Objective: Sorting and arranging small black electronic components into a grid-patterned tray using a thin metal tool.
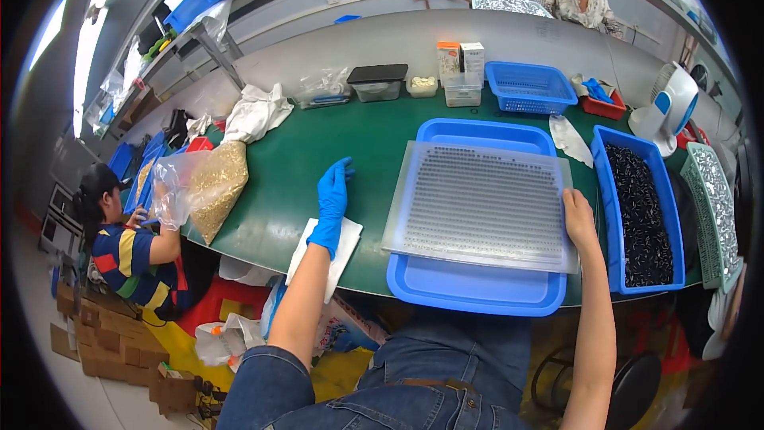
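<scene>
A clear perforated plate (485, 207) with rows of small holes lies tilted across a blue tray (477, 291). Dark pieces show along its far rows. My bare right hand (578, 211) grips the plate's right edge. To the left, my left hand (332, 195) wears a blue glove and hovers over or rests on the green table (294, 159); which one I cannot tell. Its fingers are stretched out, and nothing shows in them. A white cloth (342, 251) lies under that wrist. Right of the plate stands a blue bin (676, 251) full of small black and silvery parts.
A bag of gold-coloured pieces (220, 191) sits at the left, near a co-worker (135, 247). Along the back are a black-lidded container (378, 84), small boxes (460, 60) and a blue basket (532, 99). A white fan (664, 111) and green basket (714, 215) stand right.
</scene>
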Available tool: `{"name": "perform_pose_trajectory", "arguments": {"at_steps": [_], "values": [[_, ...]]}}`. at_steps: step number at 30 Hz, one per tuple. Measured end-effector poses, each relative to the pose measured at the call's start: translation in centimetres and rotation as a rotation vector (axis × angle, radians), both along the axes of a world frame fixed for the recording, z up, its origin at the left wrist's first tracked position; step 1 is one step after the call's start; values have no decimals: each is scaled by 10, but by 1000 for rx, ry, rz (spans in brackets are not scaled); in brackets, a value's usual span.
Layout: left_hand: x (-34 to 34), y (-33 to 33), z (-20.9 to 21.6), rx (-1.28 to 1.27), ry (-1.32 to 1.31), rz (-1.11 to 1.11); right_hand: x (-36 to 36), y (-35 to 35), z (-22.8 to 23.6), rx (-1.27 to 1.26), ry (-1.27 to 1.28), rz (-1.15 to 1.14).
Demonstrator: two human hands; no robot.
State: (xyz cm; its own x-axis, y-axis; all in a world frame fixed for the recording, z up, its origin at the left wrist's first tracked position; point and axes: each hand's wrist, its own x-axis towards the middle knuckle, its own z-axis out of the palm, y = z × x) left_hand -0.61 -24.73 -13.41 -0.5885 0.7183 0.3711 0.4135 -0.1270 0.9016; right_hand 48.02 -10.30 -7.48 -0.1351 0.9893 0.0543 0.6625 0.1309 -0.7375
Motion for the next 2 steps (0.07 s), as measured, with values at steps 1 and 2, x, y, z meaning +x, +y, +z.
{"name": "perform_pose_trajectory", "arguments": {"at_steps": [1,2], "values": [[-2,2,-2,-14,-42,33,-1,-1,2,-28,-19,-11],[-5,7,-1,-28,-84,67,3,4,-4,-18,-24,3]]}}
